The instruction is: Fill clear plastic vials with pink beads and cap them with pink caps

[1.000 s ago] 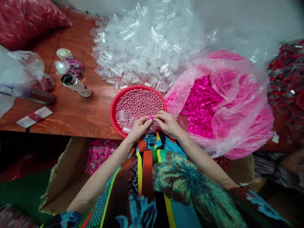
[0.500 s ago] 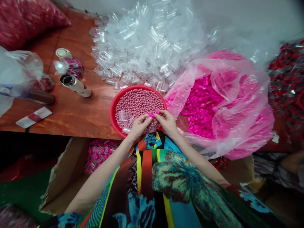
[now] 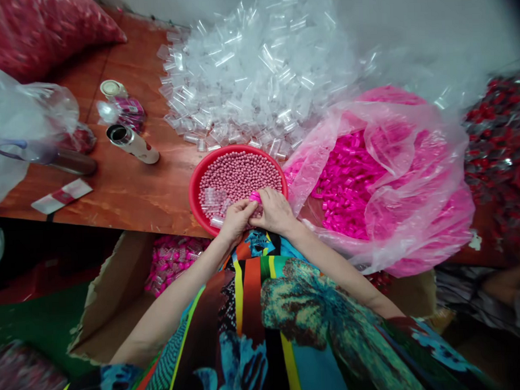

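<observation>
My left hand (image 3: 236, 219) and my right hand (image 3: 276, 209) meet over the front of a red bowl (image 3: 195, 200). Between their fingertips sits a bright pink plastic cap (image 3: 255, 197), pinched by the left thumb and fingers. The right fingers curl over the cap's other side, with the thumb below against the left hand. Whatever is under the cap is hidden by the fingers. Small pink beads (image 3: 242, 172) fill the bowl, and several clear plastic tubes (image 3: 213, 201) lie on them at the left.
Behind the bowl rises a heap of clear tubes (image 3: 256, 75). To the right, an open plastic bag (image 3: 430, 172) holds pink caps (image 3: 349, 180). A metal flask (image 3: 134, 145) stands at left. Below the table edge is a cardboard box (image 3: 105, 303) with capped pink pieces (image 3: 172, 263).
The right hand has moved left and closed in against the left hand. Two pink pieces showed at the fingertips before; one shows now. The whole view has shifted slightly.
</observation>
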Tool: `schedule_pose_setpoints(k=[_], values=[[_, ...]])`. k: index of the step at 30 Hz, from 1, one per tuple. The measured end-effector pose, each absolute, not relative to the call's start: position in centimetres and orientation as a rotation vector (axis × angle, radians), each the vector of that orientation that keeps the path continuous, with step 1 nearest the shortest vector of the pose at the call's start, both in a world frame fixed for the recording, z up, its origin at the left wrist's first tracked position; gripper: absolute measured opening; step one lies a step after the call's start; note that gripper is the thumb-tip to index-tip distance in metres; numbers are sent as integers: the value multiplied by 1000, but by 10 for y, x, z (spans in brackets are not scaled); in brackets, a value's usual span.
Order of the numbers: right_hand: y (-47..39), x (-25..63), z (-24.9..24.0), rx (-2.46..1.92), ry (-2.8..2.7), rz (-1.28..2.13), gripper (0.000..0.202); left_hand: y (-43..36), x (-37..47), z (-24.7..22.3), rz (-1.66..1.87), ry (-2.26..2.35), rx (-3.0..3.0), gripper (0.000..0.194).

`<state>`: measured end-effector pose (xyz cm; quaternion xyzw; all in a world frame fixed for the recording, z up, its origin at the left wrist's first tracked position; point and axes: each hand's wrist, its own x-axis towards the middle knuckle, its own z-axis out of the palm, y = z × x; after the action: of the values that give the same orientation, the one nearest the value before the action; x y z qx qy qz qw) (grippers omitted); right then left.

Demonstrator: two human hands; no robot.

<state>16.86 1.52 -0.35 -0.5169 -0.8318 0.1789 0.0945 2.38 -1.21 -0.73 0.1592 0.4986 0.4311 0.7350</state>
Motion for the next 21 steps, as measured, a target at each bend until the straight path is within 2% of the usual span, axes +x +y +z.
schedule_pose_setpoints(k=[5, 11, 21], values=[[11, 166, -6, -1530, -2468, 583, 44, -19, 19, -6, 1009, 1251, 621, 18], [6, 163, -8, -1468, -2401, 591, 69, -16, 20, -5, 1054, 1299, 730, 12], [10, 165, -12, -1457, -2388, 810, 76, -19, 20, -16, 1002, 1429, 1036, 24]])
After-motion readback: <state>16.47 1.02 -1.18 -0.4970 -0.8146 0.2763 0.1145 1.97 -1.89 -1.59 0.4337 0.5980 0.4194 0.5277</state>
